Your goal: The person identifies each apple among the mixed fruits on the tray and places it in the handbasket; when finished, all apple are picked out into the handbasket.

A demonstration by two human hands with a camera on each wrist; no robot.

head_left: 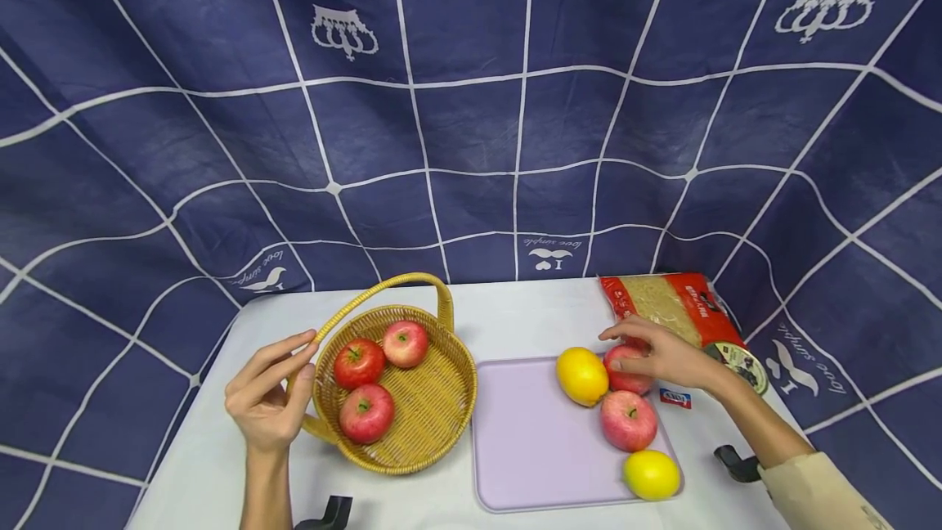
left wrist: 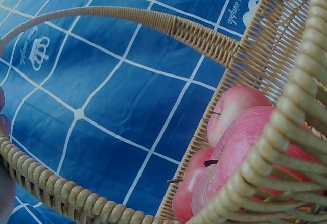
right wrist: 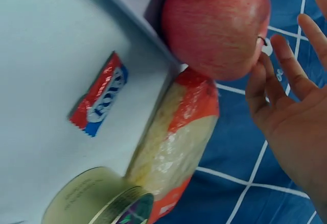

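My left hand [head_left: 268, 399] pinches the handle [head_left: 401, 280] of a round woven basket [head_left: 437, 411] at its left side. Three red apples lie in the basket, among them a pinkish one [head_left: 367, 414]; the left wrist view shows an apple [left wrist: 230, 147] behind the woven rim. Over the lilac tray [head_left: 540, 448], my right hand [head_left: 662, 354] reaches to the back apple [head_left: 631, 384], fingers spread and not curled round it. In the right wrist view, the fingertips [right wrist: 280, 45] are close beside that apple [right wrist: 214, 30]; contact is unclear. A second apple [head_left: 629, 422] sits in front.
An orange-yellow lemon [head_left: 581, 376] and a yellow lemon [head_left: 652, 475] lie on the tray. Behind it is a red bag of pale food [head_left: 666, 305], with a round tin [head_left: 739, 365] and a small wrapped packet [head_left: 675, 398] to the right. A blue checked cloth [head_left: 471, 129] hangs behind.
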